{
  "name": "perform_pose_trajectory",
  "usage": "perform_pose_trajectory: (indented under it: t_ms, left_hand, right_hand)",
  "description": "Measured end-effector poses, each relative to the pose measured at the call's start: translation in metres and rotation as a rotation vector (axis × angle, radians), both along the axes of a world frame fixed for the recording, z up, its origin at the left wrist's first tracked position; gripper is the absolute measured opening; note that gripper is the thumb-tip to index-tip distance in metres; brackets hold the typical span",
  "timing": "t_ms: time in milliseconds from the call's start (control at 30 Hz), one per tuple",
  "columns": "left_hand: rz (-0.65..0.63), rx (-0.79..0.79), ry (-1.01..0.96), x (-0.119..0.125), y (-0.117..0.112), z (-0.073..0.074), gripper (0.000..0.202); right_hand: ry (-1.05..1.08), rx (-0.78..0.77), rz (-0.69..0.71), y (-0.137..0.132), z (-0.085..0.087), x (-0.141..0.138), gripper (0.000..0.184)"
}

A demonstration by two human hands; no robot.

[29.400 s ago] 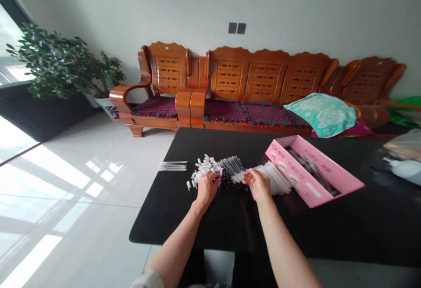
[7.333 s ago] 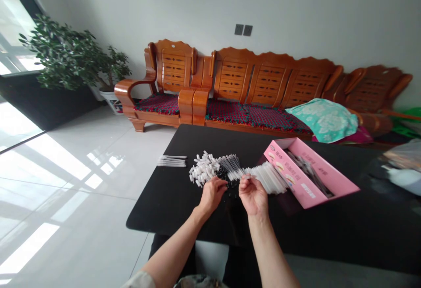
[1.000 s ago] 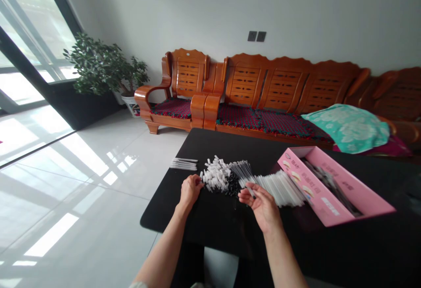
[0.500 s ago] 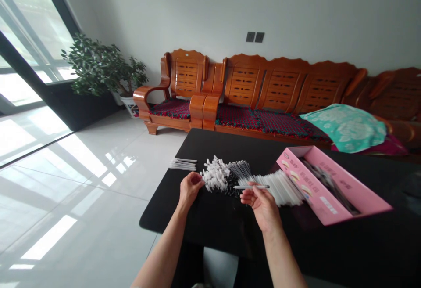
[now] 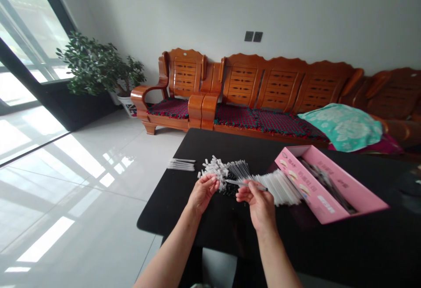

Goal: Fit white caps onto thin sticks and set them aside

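My right hand (image 5: 258,200) pinches a pen (image 5: 241,184), its pointed end turned left toward my other hand. The fingers of my left hand (image 5: 204,189) are closed on a small white pen cap (image 5: 219,178), mostly hidden by the fingertips. The pen's tip and the cap are close together; I cannot tell whether they touch. Behind my left hand lies a heap of white pen caps (image 5: 213,165). Small black plugs (image 5: 230,187) lie partly behind the pen. Thin refills (image 5: 239,168) and a row of clear white pen barrels (image 5: 279,187) spread to the right.
Several pens (image 5: 181,165) lie side by side at the left of the black table (image 5: 177,209). A pink open box (image 5: 332,182) with dark contents stands on the right. Past the table are a wooden sofa (image 5: 279,81) and a potted plant (image 5: 95,66).
My left hand has moved right from the edge of the cap heap toward the pen. My right hand has shifted slightly left, the pen now tilting a little.
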State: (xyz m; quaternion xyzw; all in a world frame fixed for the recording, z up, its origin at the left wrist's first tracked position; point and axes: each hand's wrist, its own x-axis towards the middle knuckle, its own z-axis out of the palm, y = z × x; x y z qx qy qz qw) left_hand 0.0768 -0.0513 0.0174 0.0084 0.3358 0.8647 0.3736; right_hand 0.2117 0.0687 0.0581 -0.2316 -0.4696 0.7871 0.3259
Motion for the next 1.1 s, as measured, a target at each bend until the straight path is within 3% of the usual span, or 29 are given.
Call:
perform_pose_trajectory:
  t_ms: [433,700,1100]
  left_hand:
    - [-0.091,-0.049,0.183,0.022,0.01,0.013,0.029]
    - [-0.161,-0.184,0.367,0.022,0.008,0.015,0.039]
    - [0.048,-0.202,0.423,0.053,0.024,0.02,0.034]
  right_hand:
    - [-0.063,0.06,0.005,0.0,-0.007,-0.003,0.038]
    - [-0.066,0.033,-0.028,0.005,-0.009,-0.002,0.039]
    - [-0.047,-0.113,-0.136,0.006,0.001,-0.007,0.034]
